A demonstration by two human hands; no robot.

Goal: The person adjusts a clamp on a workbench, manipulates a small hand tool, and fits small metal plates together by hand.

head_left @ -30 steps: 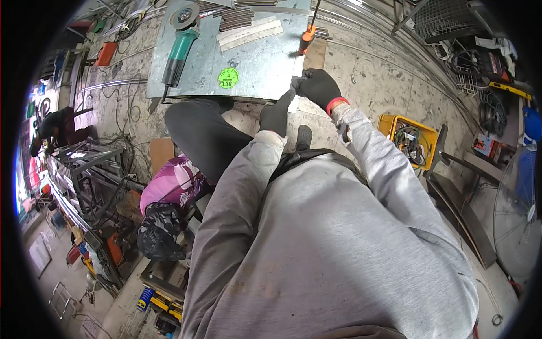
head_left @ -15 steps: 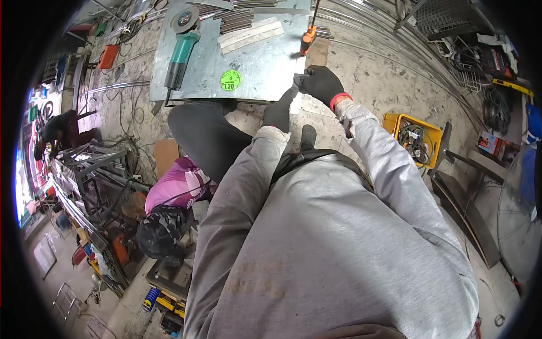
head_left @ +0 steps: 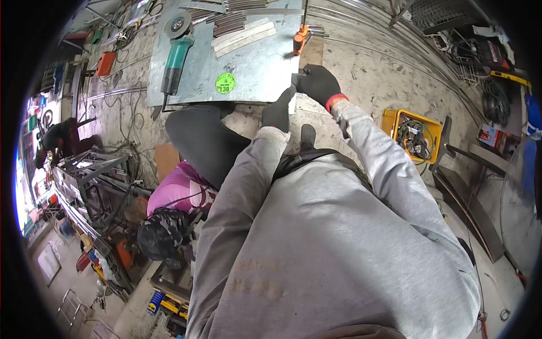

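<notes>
Both my hands wear dark gloves and meet at the near right corner of a metal sheet [head_left: 254, 73]. My right hand [head_left: 319, 83], with a red band at the wrist, is closed at the sheet's right edge; what its fingers grip is hidden. Just below and left, my left hand [head_left: 276, 114] is closed, a finger or thumb pointing up along a pale strip [head_left: 292, 104] at the corner. I cannot make out what it holds. An orange clamp [head_left: 299, 42] stands at the sheet's right edge. A green angle grinder [head_left: 177, 56] lies on the left side, near a round green sticker [head_left: 225, 83].
Metal strips [head_left: 228, 24] and a pale flat bar [head_left: 244, 37] lie on the sheet. At right stands a yellow crate [head_left: 412, 135] with cables. A crouching person in a pink top [head_left: 178, 189] is close on my left. Metal frames [head_left: 93, 175] stand farther left.
The view has shifted slightly, so the sheet, grinder and clamp appear a little farther left. My hands stay at the same corner in nearly the same pose.
</notes>
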